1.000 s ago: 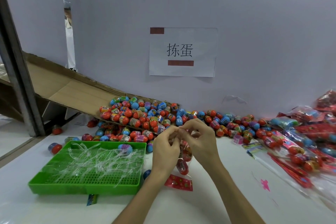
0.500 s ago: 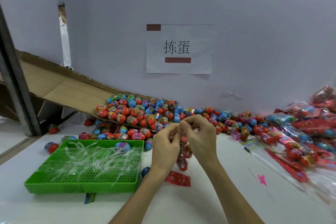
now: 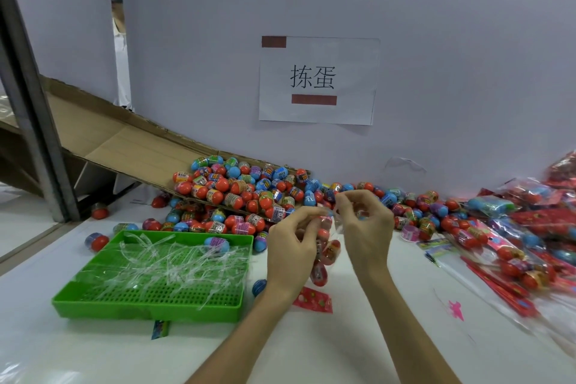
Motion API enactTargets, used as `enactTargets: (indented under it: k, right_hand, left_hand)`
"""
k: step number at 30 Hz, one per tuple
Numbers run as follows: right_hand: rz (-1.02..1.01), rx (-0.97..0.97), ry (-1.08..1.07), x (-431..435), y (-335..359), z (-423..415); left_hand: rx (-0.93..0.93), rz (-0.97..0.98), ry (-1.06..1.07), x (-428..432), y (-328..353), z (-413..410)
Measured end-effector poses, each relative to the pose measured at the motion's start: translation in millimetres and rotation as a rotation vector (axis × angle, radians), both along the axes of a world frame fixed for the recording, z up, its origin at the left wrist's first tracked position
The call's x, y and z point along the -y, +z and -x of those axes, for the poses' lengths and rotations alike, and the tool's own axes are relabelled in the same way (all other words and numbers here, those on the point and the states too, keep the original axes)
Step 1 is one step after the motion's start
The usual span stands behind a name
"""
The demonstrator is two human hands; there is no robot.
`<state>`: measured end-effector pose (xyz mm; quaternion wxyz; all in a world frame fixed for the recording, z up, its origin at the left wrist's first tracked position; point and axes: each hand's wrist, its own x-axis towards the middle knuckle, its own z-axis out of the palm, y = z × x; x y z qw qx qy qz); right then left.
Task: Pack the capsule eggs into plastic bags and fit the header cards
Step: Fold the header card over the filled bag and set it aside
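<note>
Two bare hands met above the white table in the head view, the only one we had. Our left hand gripped the upper part of a narrow clear plastic bag. The bag hung between the hands with several stacked capsule eggs inside, its bottom low over the table. Our right hand pinched clear film at the bag's mouth between thumb and forefinger. We could not tell whether that film was the bag's flap or a peel-off strip.

We judged the filling done and the mouth under work. The next move would call for the small red header card, which lay flat on the table just below the bag. Fitting it over the mouth would need one hand to let go.

Room was tight. The green plastic tray of clear strips sat just to the left. Behind, a loose pile of red and blue eggs spilled from the brown cardboard chute. Finished packs crowded the right. Bare table lay open toward us.
</note>
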<state>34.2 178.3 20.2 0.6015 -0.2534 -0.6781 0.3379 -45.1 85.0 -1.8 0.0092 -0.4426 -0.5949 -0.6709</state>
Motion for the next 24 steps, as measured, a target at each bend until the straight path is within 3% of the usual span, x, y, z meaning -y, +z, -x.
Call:
enactTargets:
  k: [5,8,13,17,24]
  right_hand:
    - [0.179,-0.179,-0.139,-28,1,-20]
    - [0.222,-0.241,-0.105,-34,4,-28]
    - [0.032,-0.026,0.136,-21,5,-20]
    - [-0.161,0.213,0.112,-16,-1,-12]
    - [-0.111,0.322,0.159,-24,-9,-11]
  left_hand:
    - [0.135,-0.013,0.029,-1,-4,2]
    - [0.221,-0.012,0.019,-1,-4,4]
    - [0.234,-0.030,0.049,-1,-5,6]
    - [0.213,-0.043,0.067,0,-4,6]
    - [0.203,-0.030,0.064,-1,-5,1]
